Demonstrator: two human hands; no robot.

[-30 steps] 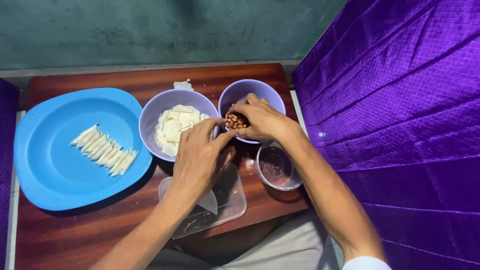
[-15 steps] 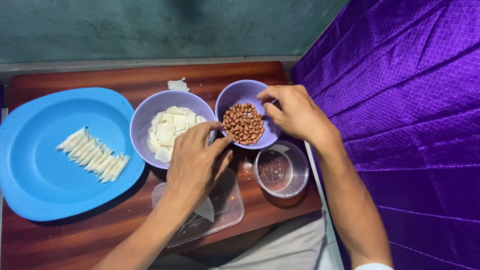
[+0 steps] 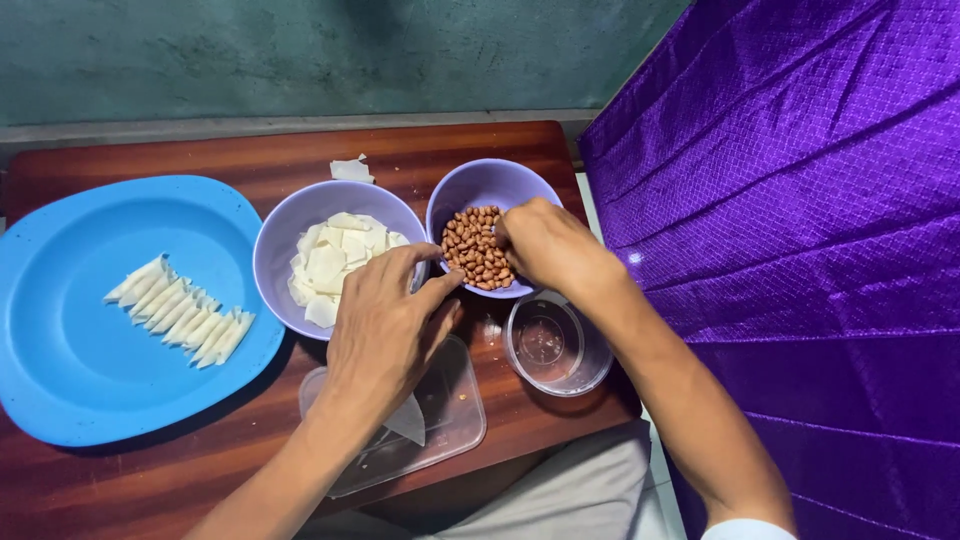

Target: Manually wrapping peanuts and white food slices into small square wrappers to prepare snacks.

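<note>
A row of folded white pastry pieces (image 3: 178,312) already lies on the wide blue plastic plate (image 3: 60,370), while many flat white wrapper squares (image 3: 335,262) are left in the round lilac bowl (image 3: 270,255) — roughly midway, by my judgement. The right hand (image 3: 545,245) dips pinched fingers into the red-brown peanuts (image 3: 470,250) in the second lilac bowl (image 3: 490,180) at the wooden table's (image 3: 420,145) far edge; the left hand (image 3: 385,330), loosely curled, hovers over a clear plastic tray (image 3: 455,420) holding one wrapper — beside a small clear cup (image 3: 555,345).

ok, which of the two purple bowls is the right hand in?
The right-side purple bowl holding peanuts; right hand reaches in. The other purple bowl holds white pieces.
</note>
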